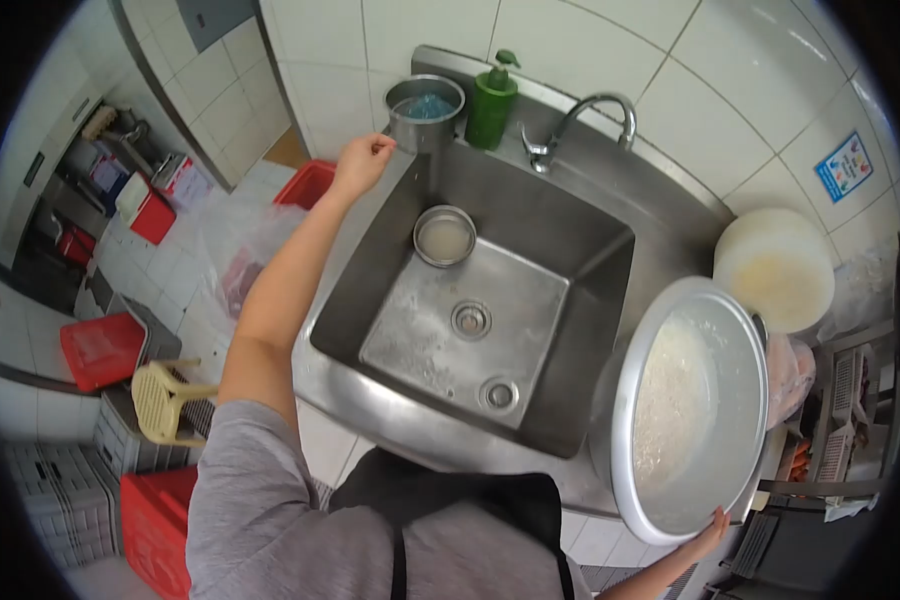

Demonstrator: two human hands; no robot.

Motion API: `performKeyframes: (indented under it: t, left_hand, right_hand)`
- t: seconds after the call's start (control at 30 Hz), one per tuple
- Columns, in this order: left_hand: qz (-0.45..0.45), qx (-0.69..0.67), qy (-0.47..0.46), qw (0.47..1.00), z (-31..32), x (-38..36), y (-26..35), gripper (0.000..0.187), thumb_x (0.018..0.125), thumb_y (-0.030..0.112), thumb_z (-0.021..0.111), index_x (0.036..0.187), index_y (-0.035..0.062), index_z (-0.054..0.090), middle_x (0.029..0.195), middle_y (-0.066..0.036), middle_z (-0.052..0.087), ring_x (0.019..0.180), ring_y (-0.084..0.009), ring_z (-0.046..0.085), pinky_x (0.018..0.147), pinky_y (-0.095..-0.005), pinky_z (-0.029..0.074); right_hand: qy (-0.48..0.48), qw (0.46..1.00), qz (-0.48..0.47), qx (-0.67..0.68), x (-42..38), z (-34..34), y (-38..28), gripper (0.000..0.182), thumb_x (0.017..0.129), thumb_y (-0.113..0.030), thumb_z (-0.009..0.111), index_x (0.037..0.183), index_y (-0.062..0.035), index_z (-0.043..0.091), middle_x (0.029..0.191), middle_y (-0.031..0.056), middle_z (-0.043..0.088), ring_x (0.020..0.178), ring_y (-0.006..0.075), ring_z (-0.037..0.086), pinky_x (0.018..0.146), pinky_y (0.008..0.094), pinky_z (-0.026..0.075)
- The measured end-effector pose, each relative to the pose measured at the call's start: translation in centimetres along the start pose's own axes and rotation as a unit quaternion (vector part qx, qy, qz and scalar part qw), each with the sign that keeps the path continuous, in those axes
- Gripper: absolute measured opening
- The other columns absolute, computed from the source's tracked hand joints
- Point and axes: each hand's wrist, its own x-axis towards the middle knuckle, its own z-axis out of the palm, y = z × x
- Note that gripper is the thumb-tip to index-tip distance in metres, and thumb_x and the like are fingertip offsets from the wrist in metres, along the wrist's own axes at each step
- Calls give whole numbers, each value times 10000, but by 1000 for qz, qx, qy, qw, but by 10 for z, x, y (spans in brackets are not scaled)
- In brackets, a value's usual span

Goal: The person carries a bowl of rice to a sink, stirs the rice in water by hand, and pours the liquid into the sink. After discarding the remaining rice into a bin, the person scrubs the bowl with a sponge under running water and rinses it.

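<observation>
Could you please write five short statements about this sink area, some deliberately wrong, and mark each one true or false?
1. The right hand is at the rim of the large round silver-coloured metal bowl. True.
2. The left hand grips the green plastic pump bottle. False: the left hand is curled near the cylindrical metal container, apart from the bottle.
3. The small round metal dish sits inside the square stainless-steel sink. True.
4. Water pours from the curved chrome faucet. False: no stream shows below the faucet.
5. The large bowl holds pale, grainy contents. True.
</observation>
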Motion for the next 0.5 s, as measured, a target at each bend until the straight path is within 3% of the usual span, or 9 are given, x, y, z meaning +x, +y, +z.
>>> performKeyframes:
  t: [0.1,0.17,0.2,0.23,0.3,0.37,0.4,0.47,0.5]
  left_hand:
    - [63,38,-12,997,4,76,-9,160,766,166,541,813,41,629,708,-95,627,637,-170,598,595,-292,461]
    - [131,118,-78,981,29,123,-27,176,757,206,534,795,64,631,710,-96,627,646,-167,601,588,-308,465]
    - [130,87,-144,977,47,129,-22,192,747,238,533,778,79,636,705,-95,626,633,-172,600,581,-316,466]
    - [173,114,-288,935,58,128,2,140,756,159,561,798,44,630,740,-79,633,674,-137,583,626,-297,467]
    - [157,16,-372,915,109,86,31,152,692,90,616,822,17,645,743,-89,649,668,-149,614,614,-268,485]
    - [151,-12,-493,857,159,27,34,120,738,134,578,792,47,641,731,-74,635,685,-142,590,628,-298,468]
    - [228,-7,-510,829,195,0,12,112,714,110,595,787,44,647,721,-72,639,663,-159,599,620,-301,472]
    - [193,-12,-563,803,245,-71,-19,106,690,109,610,761,42,652,731,-93,640,662,-202,605,624,-321,476]
    - [127,-9,-618,776,274,-103,-44,111,682,113,612,763,51,656,743,-109,638,684,-219,605,634,-330,475]
  right_hand:
    - [18,1000,4,-10,10,1,5,502,717,-143,650,1155,27,473,1064,150,545,911,228,531,800,336,434]
    - [28,997,22,-66,-4,2,-7,487,721,-155,652,1144,23,487,1061,144,557,917,231,535,810,338,433]
    - [45,992,33,-110,-24,13,-24,483,726,-167,649,1141,21,491,1061,142,562,921,233,538,815,335,431]
    - [16,984,10,-176,-6,-4,-14,480,733,-190,644,1140,17,496,1060,146,563,915,235,540,807,329,430]
    - [35,982,17,-183,-31,12,-33,472,744,-199,635,1143,13,496,1033,136,570,897,230,540,784,334,430]
    - [45,985,22,-167,-38,16,-38,425,759,-201,629,1097,30,514,996,128,581,841,229,556,746,318,447]
    - [33,983,32,-179,-29,10,-35,413,763,-205,630,1079,37,521,973,125,587,817,226,561,735,310,450]
    - [49,978,20,-203,-31,3,-33,403,766,-211,627,1071,34,529,968,121,589,820,219,561,736,306,450]
    - [57,975,6,-213,-29,7,-31,394,770,-216,625,1063,32,537,963,117,591,824,213,560,736,303,449]
